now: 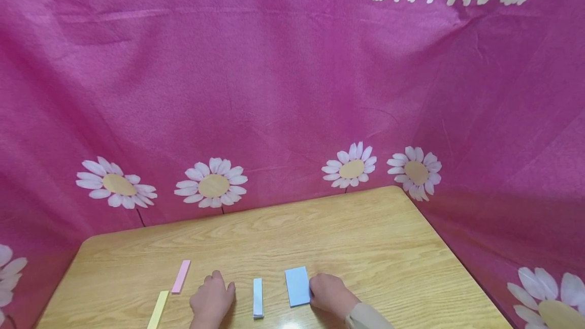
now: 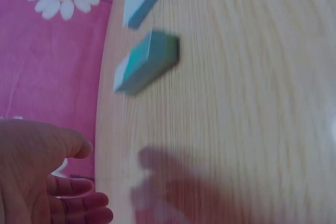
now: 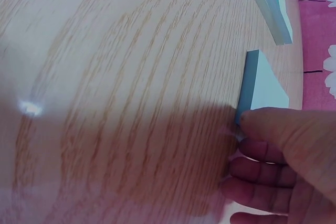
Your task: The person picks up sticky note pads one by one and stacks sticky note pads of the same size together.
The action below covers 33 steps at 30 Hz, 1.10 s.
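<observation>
My right hand (image 1: 330, 292) is at the right side of a light blue rectangular pad of paper (image 1: 297, 286), resembling sticky notes. In the right wrist view its thumb touches the corner of that pad, and its loosely bent fingers lie beside it on the wood. To the left stands a narrow pale blue strip-shaped pad (image 1: 258, 298), with greenish sides in the left wrist view. My left hand (image 1: 212, 298) is apart from it, thumb and fingers spread and holding nothing. A pink strip (image 1: 181, 276) and a yellow strip (image 1: 158, 309) lie left of the left hand.
The wooden table (image 1: 375, 237) has rounded back corners. A magenta cloth (image 1: 274, 90) with daisies and white lettering hangs behind it and along its sides. The yellow strip runs out of the head view at the bottom.
</observation>
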### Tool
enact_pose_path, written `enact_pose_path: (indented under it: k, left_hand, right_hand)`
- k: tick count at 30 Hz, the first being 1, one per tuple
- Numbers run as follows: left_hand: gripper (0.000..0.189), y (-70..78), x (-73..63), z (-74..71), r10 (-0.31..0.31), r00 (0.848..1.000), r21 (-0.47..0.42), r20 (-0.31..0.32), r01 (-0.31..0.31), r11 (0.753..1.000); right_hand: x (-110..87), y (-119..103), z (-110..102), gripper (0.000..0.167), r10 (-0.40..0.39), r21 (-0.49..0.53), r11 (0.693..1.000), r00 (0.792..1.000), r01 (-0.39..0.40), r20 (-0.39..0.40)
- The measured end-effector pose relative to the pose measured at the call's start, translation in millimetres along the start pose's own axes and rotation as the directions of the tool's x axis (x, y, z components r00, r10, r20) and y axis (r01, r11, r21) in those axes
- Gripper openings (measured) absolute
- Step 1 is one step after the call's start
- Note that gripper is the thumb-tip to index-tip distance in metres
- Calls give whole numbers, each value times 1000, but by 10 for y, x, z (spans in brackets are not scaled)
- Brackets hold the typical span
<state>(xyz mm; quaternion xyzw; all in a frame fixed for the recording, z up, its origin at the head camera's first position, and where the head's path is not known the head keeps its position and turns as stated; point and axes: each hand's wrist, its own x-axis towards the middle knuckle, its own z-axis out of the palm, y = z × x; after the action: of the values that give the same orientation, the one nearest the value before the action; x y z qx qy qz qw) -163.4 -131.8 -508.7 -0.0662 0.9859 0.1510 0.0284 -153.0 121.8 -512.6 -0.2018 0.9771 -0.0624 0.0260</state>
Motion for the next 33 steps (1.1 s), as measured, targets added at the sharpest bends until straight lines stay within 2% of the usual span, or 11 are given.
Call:
enact_pose_path:
  k: [8, 12, 16, 21, 26, 33]
  left_hand:
    - [29, -293, 57, -67, 44, 994, -6, -95, -45, 999]
    - [27, -371, 72, -75, 66, 987, 0, -149, -66, 998]
    - [27, -436, 85, -117, 72, 985, 8, -156, -72, 997]
    - [29, -581, 91, -176, 20, 992, 7, -126, -20, 1000]
    - [30, -754, 68, -191, -55, 989, -18, -135, 53, 998]
    - [29, -892, 73, -196, -108, 985, -52, -134, 102, 993]
  right_hand:
    - [0, 13, 9, 22, -18, 16, 1000, 1000, 18, -8]
    - [2, 15, 8, 24, -16, 18, 1000, 1000, 16, -5]
    - [-1, 10, 1, 23, -14, -3, 1000, 1000, 14, -11]
    - [-4, -7, -14, 22, -13, -10, 1000, 1000, 13, 9]
    - [-6, -9, -21, 21, 0, 15, 1000, 999, 0, 34]
    - [4, -1, -28, 21, -3, 20, 1000, 1000, 2, 27]
